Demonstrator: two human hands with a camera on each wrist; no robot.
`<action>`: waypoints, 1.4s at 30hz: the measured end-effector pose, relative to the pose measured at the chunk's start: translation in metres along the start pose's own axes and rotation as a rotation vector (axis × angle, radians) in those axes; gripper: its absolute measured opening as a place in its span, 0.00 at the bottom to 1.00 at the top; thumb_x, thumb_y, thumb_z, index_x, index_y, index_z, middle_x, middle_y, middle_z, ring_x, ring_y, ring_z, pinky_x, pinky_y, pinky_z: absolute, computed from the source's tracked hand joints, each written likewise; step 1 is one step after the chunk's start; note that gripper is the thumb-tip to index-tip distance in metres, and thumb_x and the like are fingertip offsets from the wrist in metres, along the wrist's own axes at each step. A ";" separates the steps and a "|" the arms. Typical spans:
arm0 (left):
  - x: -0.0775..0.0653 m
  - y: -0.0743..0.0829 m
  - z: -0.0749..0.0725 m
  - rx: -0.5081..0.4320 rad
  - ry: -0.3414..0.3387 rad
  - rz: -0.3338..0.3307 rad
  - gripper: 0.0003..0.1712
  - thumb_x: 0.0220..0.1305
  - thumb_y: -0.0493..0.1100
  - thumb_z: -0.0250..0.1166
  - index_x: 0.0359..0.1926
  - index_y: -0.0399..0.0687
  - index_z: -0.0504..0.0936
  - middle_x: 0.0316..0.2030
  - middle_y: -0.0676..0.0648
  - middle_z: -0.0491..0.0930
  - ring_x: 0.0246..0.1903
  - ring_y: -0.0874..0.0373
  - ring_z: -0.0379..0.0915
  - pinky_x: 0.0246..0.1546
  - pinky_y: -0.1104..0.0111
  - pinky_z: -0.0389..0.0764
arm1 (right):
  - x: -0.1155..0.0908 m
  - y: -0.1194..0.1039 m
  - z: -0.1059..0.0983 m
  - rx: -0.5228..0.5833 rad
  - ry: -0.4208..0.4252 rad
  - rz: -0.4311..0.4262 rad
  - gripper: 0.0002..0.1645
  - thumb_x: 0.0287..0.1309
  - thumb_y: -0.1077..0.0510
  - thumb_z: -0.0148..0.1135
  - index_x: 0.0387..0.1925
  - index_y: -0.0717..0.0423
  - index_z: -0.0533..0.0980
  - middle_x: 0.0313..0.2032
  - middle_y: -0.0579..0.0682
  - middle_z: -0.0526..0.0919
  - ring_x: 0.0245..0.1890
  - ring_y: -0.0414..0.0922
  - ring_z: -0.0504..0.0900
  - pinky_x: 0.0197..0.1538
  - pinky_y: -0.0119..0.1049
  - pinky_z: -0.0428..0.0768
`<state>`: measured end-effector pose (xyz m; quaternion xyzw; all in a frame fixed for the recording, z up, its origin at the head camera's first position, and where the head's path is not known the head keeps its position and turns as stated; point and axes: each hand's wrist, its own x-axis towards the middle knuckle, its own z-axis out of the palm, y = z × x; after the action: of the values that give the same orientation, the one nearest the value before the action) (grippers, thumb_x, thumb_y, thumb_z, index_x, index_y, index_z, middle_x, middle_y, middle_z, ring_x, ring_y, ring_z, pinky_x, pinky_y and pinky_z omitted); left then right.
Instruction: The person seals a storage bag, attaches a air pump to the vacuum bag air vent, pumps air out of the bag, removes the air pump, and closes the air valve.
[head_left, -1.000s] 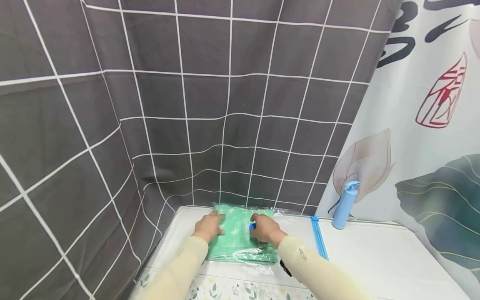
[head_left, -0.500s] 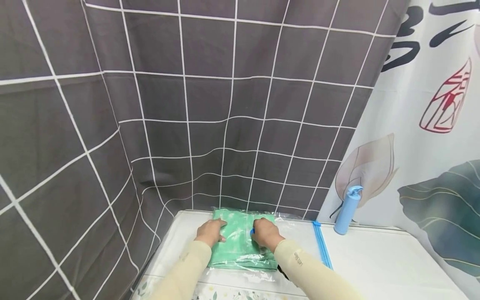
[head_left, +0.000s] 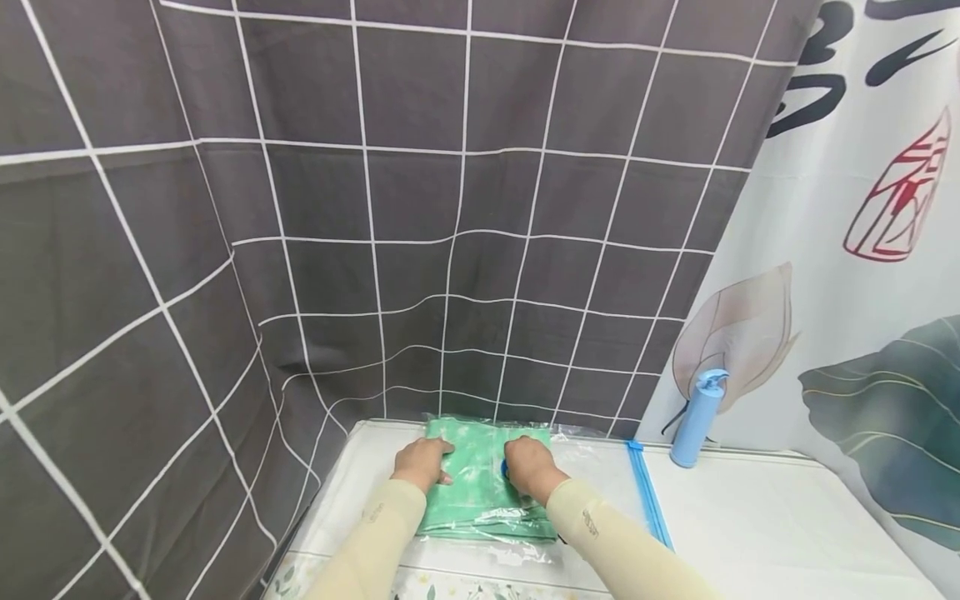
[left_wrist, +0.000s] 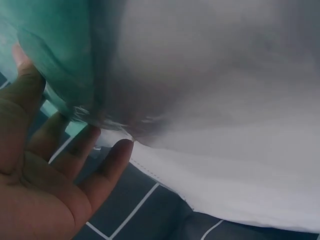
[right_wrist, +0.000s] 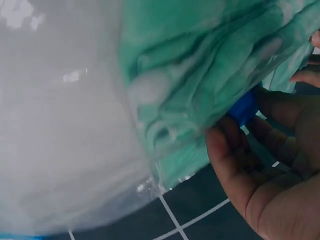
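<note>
Bag (head_left: 600,468) first, since everything here hangs on it: it's clear plastic, lying flat on the white worktop (head_left: 795,517), with a folded green cloth (head_left: 467,479) inside at the left end and a blue strip (head_left: 648,492) along the right edge. Left hand (head_left: 422,461) rests on the left side of the cloth part, fingers (left_wrist: 111,165) spread apart, tips at the edge of the plastic. Right hand (head_left: 532,468) has its fingers curled in and pinching a small blue knob (right_wrist: 244,108) over the right part of the cloth. Can't tell whether that knob is fixed to the plastic or loose, the hand hides most of it. My read is that the step in hand is working that knob while the left steadies things. If so, I'd leave the left palm light and wide, just enough so the bag doesn't skate around, and pinch the knob low near the plastic so the film doesn't get dragged along. Wrinkles right around it would probably fight you, so smooth those outward first. Go gently, thin plastic likely creases fast. Blue bottle (head_left: 697,423) stands past the strip, well apart from both hands, so no worry about bumping it.
</note>
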<state>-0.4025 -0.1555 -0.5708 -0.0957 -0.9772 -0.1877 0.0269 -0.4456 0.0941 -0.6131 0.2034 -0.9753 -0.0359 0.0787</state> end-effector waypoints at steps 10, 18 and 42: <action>-0.016 0.026 -0.029 -0.009 -0.023 -0.036 0.38 0.47 0.47 0.84 0.64 0.47 0.92 0.64 0.39 0.92 0.63 0.32 0.88 0.67 0.38 0.88 | -0.027 -0.017 -0.060 -0.041 0.065 -0.155 0.14 0.47 0.68 0.80 0.33 0.58 0.81 0.29 0.55 0.85 0.32 0.52 0.86 0.36 0.51 0.93; -0.011 0.020 -0.030 0.020 -0.029 -0.063 0.39 0.44 0.48 0.85 0.63 0.50 0.93 0.64 0.40 0.92 0.62 0.33 0.89 0.65 0.38 0.89 | -0.022 -0.007 -0.056 -0.041 0.044 -0.364 0.20 0.48 0.66 0.89 0.43 0.51 0.89 0.37 0.50 0.88 0.36 0.47 0.88 0.39 0.46 0.92; -0.017 0.027 -0.025 0.000 0.017 -0.051 0.36 0.44 0.44 0.85 0.60 0.45 0.93 0.59 0.40 0.94 0.57 0.34 0.90 0.63 0.40 0.90 | -0.007 0.003 -0.010 -0.008 0.035 -0.062 0.15 0.63 0.46 0.83 0.33 0.48 0.84 0.29 0.48 0.87 0.31 0.48 0.89 0.33 0.50 0.93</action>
<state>-0.3803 -0.1436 -0.5392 -0.0690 -0.9791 -0.1891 0.0305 -0.4388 0.0988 -0.6038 0.2339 -0.9668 -0.0386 0.0953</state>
